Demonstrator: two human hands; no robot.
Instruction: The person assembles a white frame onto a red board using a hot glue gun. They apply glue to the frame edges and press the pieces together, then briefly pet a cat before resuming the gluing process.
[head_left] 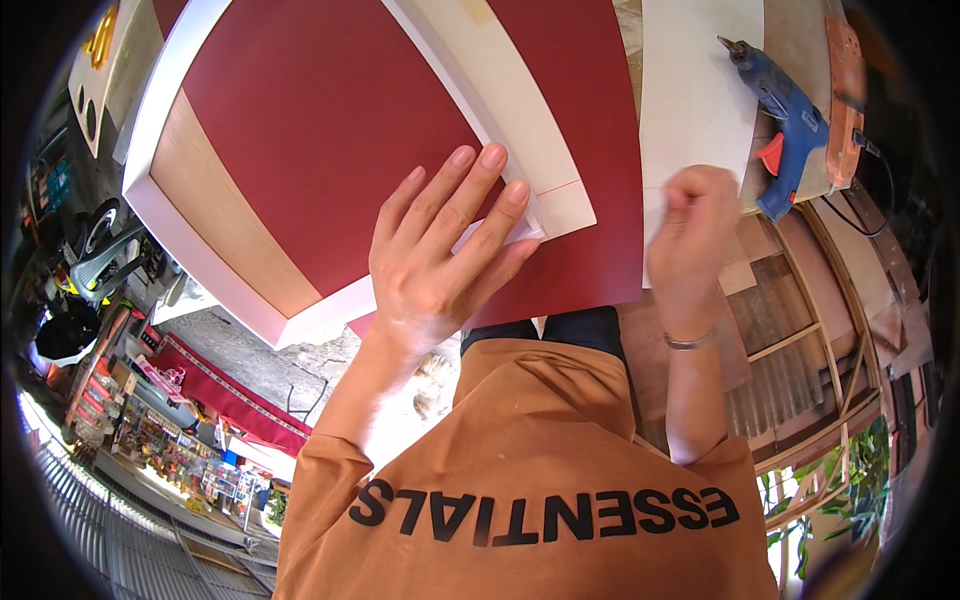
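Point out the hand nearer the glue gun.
The right hand, with a band round its wrist, is nearer the glue gun; the left hand is farther off, at the white frame.

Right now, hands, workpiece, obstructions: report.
Left hand spread on white frame, near right corner. Right hand curled, blurred; contents unclear. Blue glue gun lies off right, not between the hands.
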